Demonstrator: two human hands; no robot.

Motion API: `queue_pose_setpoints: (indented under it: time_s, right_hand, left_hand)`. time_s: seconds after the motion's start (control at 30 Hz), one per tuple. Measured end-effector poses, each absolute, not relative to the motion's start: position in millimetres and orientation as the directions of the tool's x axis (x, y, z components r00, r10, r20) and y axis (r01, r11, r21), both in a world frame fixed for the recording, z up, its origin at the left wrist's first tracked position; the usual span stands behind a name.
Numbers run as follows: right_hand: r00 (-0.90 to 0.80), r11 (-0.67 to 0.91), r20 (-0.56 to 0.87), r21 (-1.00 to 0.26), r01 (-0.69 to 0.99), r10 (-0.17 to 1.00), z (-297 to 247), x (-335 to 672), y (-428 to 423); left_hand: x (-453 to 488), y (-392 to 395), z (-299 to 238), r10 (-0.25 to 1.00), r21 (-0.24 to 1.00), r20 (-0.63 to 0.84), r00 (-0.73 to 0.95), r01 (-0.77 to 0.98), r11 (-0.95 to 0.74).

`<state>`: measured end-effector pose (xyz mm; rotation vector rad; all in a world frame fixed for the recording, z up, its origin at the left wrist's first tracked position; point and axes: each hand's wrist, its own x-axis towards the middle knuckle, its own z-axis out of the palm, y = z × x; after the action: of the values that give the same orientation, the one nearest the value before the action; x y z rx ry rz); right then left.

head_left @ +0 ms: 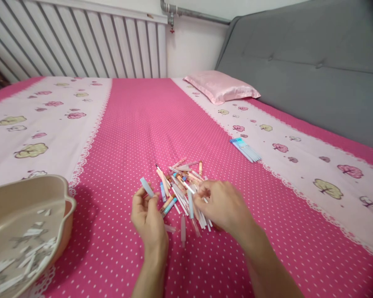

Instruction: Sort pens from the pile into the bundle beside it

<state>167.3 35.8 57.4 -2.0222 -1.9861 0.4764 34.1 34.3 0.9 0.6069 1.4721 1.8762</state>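
My left hand (149, 217) is closed around a translucent light-blue pen barrel (147, 187), whose upper end sticks out above the thumb. My right hand (222, 203) pinches a thin white pen piece (187, 186) at the right side of the pile; its far end lies over other parts. Between the hands spreads a loose pile of pen parts (180, 194): pink and pale-blue barrels, brown and blue caps, and slim white sticks. A pale pink barrel (183, 231) lies at the pile's near edge. My right fingers hide some parts behind them.
A beige basin (66, 207) with white and grey scraps in it stands at the left. A row of light-blue pens (245, 150) lies on the bed sheet (136, 124) at the right. Farther back are a pink pillow (222, 85), a grey headboard (298, 54) and a white radiator (81, 41).
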Motion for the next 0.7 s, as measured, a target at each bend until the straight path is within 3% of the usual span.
queue_pose_setpoints:
  time_s: [0.1, 0.33, 0.53, 0.7]
  right_hand:
    - [0.100, -0.111, -0.049, -0.477, 0.872, 0.994, 69.2, 181.1, 33.2]
    - [0.192, -0.131, 0.028, -0.635, 0.761, 0.981, 79.7, 212.2, 31.6]
    - [0.214, -0.072, 0.139, -0.657, 0.751, 0.967, 80.8, 221.3, 30.6]
    - [0.240, 0.001, 0.205, -0.762, 0.647, 0.949, 80.9, 220.3, 28.3]
  left_hand:
    - [34.7, 32.9, 2.0, 0.758, 0.971, -0.044, -0.651, -0.207, -0.122]
    - [35.8, 31.8, -3.0, 0.800, 0.977, 0.020, -0.600, -0.158, -0.142]
    - [36.1, 31.0, -4.5, 0.827, 0.986, 0.078, -0.556, -0.078, -0.145]
    - [35.9, 28.8, -3.8, 0.864, 0.992, 0.033, -0.503, -0.091, -0.091]
